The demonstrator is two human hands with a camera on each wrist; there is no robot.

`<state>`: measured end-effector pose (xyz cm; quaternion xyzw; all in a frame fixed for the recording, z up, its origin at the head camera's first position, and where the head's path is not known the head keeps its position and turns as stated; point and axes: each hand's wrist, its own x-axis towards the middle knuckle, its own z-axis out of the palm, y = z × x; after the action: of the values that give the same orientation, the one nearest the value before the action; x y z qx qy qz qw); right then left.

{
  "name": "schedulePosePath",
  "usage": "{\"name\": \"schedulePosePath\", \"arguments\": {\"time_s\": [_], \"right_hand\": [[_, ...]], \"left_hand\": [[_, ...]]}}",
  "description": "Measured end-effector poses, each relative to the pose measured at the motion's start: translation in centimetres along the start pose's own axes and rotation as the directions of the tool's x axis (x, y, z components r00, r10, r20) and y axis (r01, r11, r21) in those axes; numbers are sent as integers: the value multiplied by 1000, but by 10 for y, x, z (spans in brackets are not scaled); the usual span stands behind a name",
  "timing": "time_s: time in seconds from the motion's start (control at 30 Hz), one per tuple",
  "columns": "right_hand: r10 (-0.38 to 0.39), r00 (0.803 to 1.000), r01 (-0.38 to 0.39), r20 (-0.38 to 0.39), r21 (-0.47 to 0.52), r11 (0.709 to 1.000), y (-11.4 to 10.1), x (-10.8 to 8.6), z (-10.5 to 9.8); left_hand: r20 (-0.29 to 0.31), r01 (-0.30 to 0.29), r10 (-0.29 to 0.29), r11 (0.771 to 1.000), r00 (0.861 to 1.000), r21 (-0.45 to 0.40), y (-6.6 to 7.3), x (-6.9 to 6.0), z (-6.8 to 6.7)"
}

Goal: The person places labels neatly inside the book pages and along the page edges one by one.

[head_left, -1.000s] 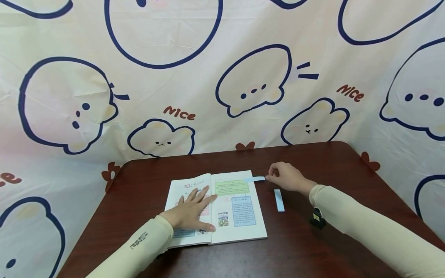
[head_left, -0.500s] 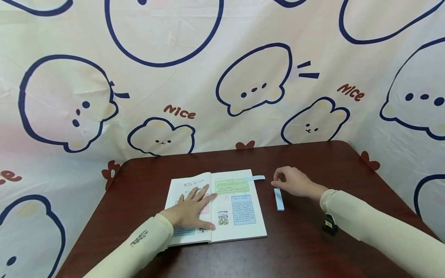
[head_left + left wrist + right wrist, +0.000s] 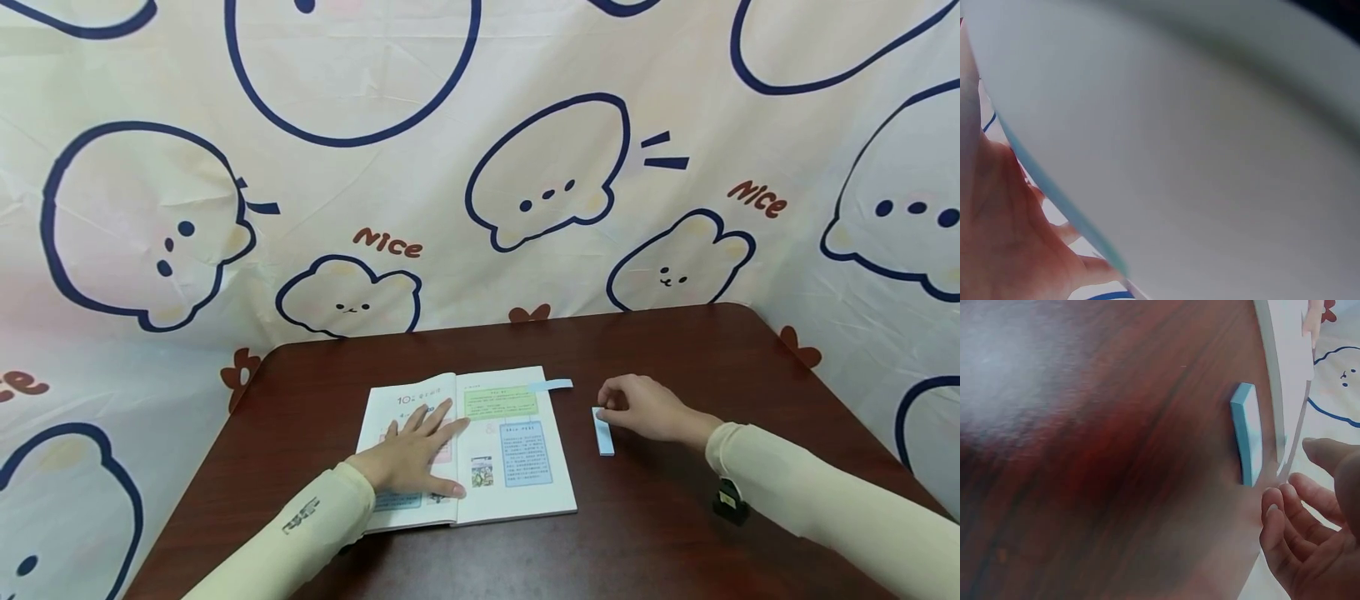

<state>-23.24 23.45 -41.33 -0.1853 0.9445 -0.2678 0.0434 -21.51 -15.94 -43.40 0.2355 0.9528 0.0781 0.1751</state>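
Observation:
An open book [image 3: 517,502] lies on the table, and my left hand [image 3: 408,462] rests on its left page with fingers spread. The left wrist view has part of that hand [image 3: 1010,231] beside a blurred pale page [image 3: 1179,150]. A light blue sticky note [image 3: 553,385] sticks out past the right page's upper edge. To the right of the book lies a small pad of blue sticky notes [image 3: 603,437]. My right hand [image 3: 648,408] hovers at the pad's far end, covering a bit of it. In the right wrist view, thumb and loosely bent fingers stand apart, gripping nothing.
Dark brown wooden table [image 3: 660,525] surrounds the book. Behind it and at both sides hangs a pale cloth [image 3: 450,200] printed with cartoon outlines. A small black device [image 3: 729,502] sits at the right wrist.
My right hand has drawn back from the end of the sticky note at the book's edge, moving right and nearer to the pad. The left hand has stayed in place.

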Motion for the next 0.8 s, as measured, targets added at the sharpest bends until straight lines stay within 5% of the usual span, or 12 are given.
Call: {"name": "schedulePosePath", "arguments": {"time_s": [0.6, 0.8], "right_hand": [[-29, 999, 31, 44, -49, 998, 9, -11, 15], [-45, 997, 45, 65, 8, 999, 13, -10, 16]], "left_hand": [[2, -3, 3, 1000, 1000, -6, 1, -1, -1], [1, -8, 8, 1000, 1000, -8, 1, -2, -2]]}}
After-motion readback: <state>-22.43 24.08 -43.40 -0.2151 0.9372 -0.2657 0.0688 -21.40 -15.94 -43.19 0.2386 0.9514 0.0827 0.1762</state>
